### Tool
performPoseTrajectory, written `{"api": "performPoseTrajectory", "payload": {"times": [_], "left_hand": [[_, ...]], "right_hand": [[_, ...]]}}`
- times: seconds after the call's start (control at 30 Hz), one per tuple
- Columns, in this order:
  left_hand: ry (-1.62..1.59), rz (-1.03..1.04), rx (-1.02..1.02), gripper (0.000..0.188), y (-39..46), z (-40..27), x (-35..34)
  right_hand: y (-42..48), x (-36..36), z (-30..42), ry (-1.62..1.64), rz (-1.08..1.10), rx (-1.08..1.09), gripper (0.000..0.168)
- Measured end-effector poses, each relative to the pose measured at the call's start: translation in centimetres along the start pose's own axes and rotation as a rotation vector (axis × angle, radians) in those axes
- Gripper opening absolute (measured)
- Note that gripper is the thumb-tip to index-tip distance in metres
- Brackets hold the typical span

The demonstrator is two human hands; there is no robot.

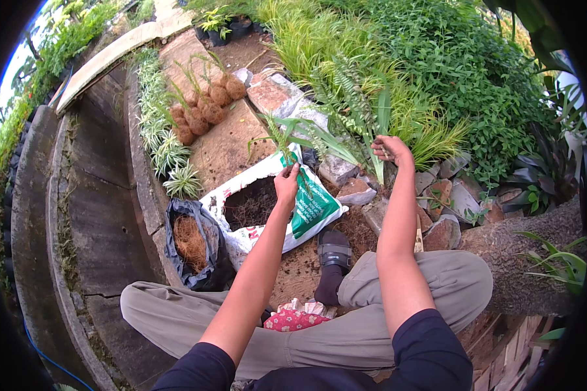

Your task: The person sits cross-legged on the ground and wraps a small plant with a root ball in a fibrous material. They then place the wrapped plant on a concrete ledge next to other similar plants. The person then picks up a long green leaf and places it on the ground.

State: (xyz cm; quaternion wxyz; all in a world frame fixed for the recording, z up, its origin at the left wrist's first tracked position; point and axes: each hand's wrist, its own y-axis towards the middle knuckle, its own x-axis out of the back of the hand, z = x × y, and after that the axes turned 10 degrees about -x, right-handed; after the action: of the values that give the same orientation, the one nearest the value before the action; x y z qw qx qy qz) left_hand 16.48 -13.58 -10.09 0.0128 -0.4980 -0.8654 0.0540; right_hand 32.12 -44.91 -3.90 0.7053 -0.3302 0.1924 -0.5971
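My left hand [286, 184] pinches the lower stems of a small leafy plant [284, 141], above the printed edge of an open white and green plastic sack [318, 205]. Dark soil [252, 201] shows in the sack's torn opening. My right hand [391, 148] is raised beside a bunch of fern fronds and long strap-like leaves [380, 110] by the stones; its fingers are curled, and whether they grip anything is unclear. Left of the sack stands a black plastic bag [215, 264] holding brown coconut fibre [190, 239].
Fibre-wrapped root balls with green shoots [205, 108] stand in rows on the slab beyond the sack. Rough stones [354, 190] border dense plants on the right. A concrete drainage channel [102, 195] runs along the left. A tree trunk [523, 259] lies at the right.
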Motion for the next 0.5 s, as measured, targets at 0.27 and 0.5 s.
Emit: {"api": "performPoseTrajectory", "payload": {"times": [0.27,0.5], "left_hand": [[0.030,0.004,0.043,0.041,-0.5,-1.1,0.3],[0.040,-0.012,0.029,0.043,-0.7,-1.0,0.7]], "right_hand": [[2.3,-2.0,-3.9,0.500,0.244,-0.027,0.027],[-0.1,-4.0,-1.4,-0.007,0.143,0.018,0.016]]}}
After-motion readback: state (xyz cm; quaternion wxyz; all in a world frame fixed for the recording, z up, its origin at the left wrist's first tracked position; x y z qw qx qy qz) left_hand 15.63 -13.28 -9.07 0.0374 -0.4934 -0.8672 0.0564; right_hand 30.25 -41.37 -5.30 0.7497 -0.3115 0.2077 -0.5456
